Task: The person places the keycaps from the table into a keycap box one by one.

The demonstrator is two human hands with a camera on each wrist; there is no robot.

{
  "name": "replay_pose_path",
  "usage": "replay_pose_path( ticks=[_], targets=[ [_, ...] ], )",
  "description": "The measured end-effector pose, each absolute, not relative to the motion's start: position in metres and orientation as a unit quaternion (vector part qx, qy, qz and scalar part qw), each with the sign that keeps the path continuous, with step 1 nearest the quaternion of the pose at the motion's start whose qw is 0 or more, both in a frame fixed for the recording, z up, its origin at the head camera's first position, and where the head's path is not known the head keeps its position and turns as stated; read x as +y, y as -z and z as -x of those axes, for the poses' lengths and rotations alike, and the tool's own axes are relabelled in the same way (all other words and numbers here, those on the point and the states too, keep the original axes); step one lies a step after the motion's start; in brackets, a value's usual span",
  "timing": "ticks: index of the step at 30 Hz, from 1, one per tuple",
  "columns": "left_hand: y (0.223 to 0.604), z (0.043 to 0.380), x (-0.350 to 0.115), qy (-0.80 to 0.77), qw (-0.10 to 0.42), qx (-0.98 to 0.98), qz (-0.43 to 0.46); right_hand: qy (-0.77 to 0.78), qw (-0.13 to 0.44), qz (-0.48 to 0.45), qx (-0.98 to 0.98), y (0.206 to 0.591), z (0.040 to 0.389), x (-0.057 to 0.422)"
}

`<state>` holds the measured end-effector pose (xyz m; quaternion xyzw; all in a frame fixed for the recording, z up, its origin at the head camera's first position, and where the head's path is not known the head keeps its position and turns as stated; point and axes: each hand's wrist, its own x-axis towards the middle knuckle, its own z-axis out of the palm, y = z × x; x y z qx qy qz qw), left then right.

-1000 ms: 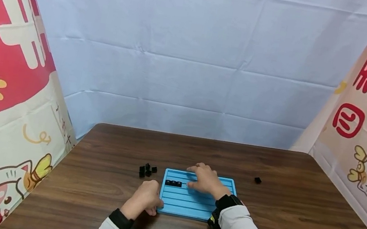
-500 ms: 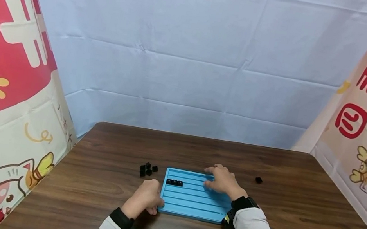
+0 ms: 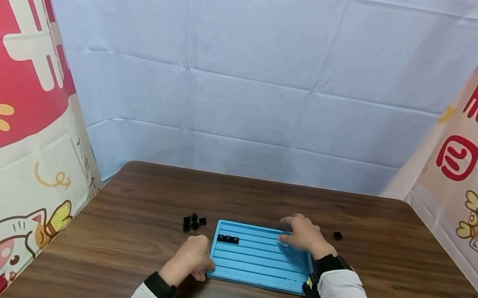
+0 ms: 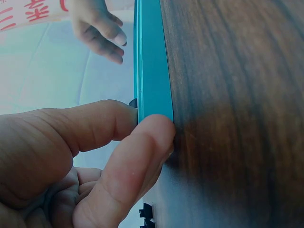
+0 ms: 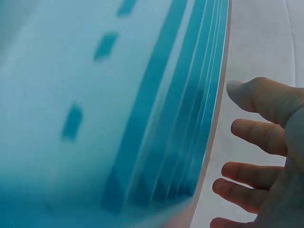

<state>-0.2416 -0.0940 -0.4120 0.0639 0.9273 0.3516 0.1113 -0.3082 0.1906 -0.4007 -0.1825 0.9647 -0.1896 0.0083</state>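
Note:
A blue ridged tray lies flat on the wooden table, with long grooves running left to right. Near its left end, three small black cubes sit in a row in one of the upper grooves. My left hand pinches the tray's near left corner; in the left wrist view the thumb and a finger close on its edge. Over the tray's right part hovers my right hand, fingers spread and holding nothing. The right wrist view shows those fingers apart, beside the grooves.
Several loose black cubes are bunched on the table left of the tray. One more black cube lies by itself to the right, beyond the right hand. Printed and plain cloths hang around the table.
My right hand has moved to the right across the tray, away from the three cubes, which stay in the groove. My left hand keeps its place at the corner.

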Motion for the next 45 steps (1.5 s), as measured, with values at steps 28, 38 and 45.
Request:
replay_pose_path(
  ticks=[28, 38, 45],
  targets=[
    [0.413, 0.244, -0.097, -0.364, 0.119, 0.922, -0.058, 0.193, 0.03, 0.122, 0.973, 0.401, 0.316, 0.246],
    [0.413, 0.244, -0.097, -0.367, 0.122, 0.92, -0.062, 0.19, 0.039, 0.103, 0.976, 0.405, 0.318, 0.261],
    [0.414, 0.244, -0.096, -0.367, 0.124, 0.92, -0.062, 0.202, 0.033, 0.116, 0.972, 0.407, 0.319, 0.271]
  ],
)
